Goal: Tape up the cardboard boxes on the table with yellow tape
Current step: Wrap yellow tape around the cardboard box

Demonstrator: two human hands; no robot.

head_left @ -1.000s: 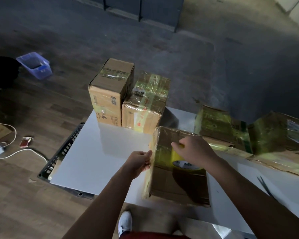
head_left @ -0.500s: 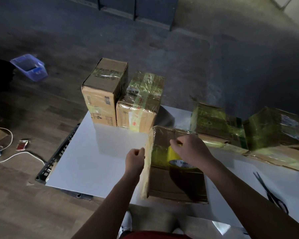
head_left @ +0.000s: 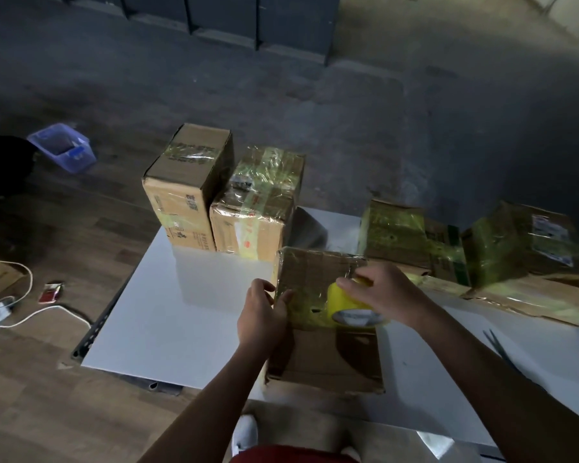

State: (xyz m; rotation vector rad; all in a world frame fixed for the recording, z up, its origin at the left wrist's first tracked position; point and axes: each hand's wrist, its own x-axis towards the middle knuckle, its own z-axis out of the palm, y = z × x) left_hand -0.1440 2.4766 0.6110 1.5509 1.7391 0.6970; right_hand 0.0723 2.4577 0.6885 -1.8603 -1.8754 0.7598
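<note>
A brown cardboard box (head_left: 328,359) lies at the near edge of the white table (head_left: 181,312), its far half wrapped in yellow tape. My right hand (head_left: 381,292) grips the yellow tape roll (head_left: 343,305) and holds it on top of the box. My left hand (head_left: 263,312) clasps the box's left edge, fingers pressing on the taped strip. Two taped boxes stand upright at the table's far left corner, a tall one (head_left: 188,188) and a shorter one (head_left: 258,205). Two more yellow-wrapped boxes (head_left: 398,235) (head_left: 522,242) lie at the far right.
Black scissors (head_left: 502,345) lie on the table to the right of my right arm. Flattened taped cardboard (head_left: 532,295) lies under the right boxes. On the wooden floor to the left are a blue plastic bin (head_left: 62,152), a white cable (head_left: 30,315) and a small red item (head_left: 51,292).
My left hand moved from beside the box onto its left edge and now grips it. My right hand shifted the tape roll right, so the roll shows more fully.
</note>
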